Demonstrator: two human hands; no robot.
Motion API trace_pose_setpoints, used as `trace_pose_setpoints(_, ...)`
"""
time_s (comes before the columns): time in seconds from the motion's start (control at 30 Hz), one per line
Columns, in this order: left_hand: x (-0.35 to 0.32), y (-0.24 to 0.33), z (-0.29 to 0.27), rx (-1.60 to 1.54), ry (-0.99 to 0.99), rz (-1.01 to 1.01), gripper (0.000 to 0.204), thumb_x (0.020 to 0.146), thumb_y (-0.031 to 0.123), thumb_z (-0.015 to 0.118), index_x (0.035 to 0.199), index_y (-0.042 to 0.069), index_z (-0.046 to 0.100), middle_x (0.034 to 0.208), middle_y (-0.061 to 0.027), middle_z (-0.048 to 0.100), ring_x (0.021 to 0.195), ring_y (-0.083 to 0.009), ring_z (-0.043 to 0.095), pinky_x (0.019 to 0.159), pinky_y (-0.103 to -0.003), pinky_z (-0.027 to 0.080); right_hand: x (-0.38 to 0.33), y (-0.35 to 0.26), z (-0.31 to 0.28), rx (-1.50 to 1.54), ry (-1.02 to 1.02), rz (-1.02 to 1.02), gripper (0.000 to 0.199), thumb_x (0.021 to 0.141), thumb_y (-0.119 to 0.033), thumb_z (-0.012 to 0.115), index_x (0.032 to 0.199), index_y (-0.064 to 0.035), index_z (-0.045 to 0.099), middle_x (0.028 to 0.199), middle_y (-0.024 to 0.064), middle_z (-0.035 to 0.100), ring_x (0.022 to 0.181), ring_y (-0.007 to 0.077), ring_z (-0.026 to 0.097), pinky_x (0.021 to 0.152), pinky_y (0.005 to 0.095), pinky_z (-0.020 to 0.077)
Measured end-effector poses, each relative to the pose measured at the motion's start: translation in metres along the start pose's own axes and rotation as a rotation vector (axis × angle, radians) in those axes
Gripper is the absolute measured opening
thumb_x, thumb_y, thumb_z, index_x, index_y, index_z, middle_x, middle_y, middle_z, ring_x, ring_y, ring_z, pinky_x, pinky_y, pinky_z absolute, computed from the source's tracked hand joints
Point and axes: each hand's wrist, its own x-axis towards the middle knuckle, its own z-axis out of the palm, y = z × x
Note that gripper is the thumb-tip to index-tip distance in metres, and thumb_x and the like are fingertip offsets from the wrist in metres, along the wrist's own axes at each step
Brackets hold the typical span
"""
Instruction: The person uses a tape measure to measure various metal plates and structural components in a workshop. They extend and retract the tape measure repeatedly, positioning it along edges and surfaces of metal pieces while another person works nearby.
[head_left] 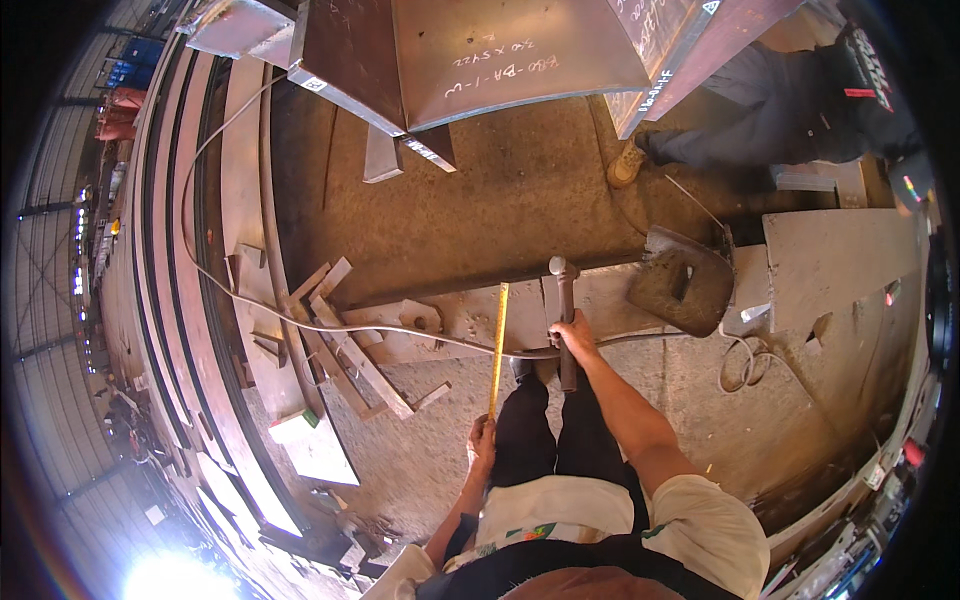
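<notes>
My left hand [482, 446] is closed at the lower end of a yellow tape measure [500, 345]. Its straight blade points away from me, and its case, if any, is hidden in the hand. In front of my right thigh, my right hand [574, 336] grips a hammer [566, 300] partway along its dark handle, the head at the far end. A long cable [450, 342] passes crosswise near both tools. Beyond them a large steel beam [510, 50] with chalk marks stands at the top of the view.
A dark welding shield [682, 282] lies right of the hammer, near flat steel plates [840, 265]. Narrow steel offcuts [362, 370] lie at left, beside long steel bars [185, 250]. Another person in dark trousers [745, 115] stands at upper right. A coiled wire [738, 365] lies at right.
</notes>
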Motion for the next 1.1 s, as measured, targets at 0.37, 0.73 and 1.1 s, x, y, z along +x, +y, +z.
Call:
trace_pose_setpoints(0.37, 0.018, 0.102, 0.027, -0.344, -0.289, -0.062, 0.042, 0.097, 0.032, 0.057, 0.131, 0.007, 0.055, 0.104, -0.0031, 0.059, 0.089, -0.0108, 0.055, 0.071, -0.027, 0.048, -0.067, 0.02, 0.065, -0.178, -0.135, -0.082, 0.049, 0.09, -0.04, 0.065, 0.125, -0.0065, 0.055, 0.111, 0.0129, 0.064, 0.1, 0.026, 0.063, 0.083, 0.0391, 0.0501)
trace_pose_setpoints(0.73, 0.02, 0.127, 0.114, -0.084, -0.526, 0.108, 0.047, 0.093, 0.035, 0.058, 0.127, 0.003, 0.061, 0.106, -0.0093, 0.067, 0.095, -0.0158, 0.06, 0.08, -0.028, 0.048, -0.127, -0.019, 0.005, 0.051, 0.112, -0.222, 0.035, 0.094, -0.031, 0.066, 0.12, -0.0075, 0.059, 0.092, -0.0033, 0.055, 0.085, 0.0066, 0.052, 0.071, 0.0251, 0.0436)
trace_pose_setpoints(1.1, 0.146, 0.241, 0.202, 0.064, -0.435, 0.522, 0.04, 0.094, 0.033, 0.062, 0.123, 0.006, 0.065, 0.11, -0.0152, 0.069, 0.101, -0.0213, 0.065, 0.089, -0.034, 0.049, 0.006, -0.227, -0.103, -0.354, 0.095, -0.35, 0.028, 0.095, -0.029, 0.066, 0.093, -0.0019, 0.062, 0.069, 0.0038, 0.061, 0.054, 0.0089, 0.054, 0.047, 0.0243, 0.0434)
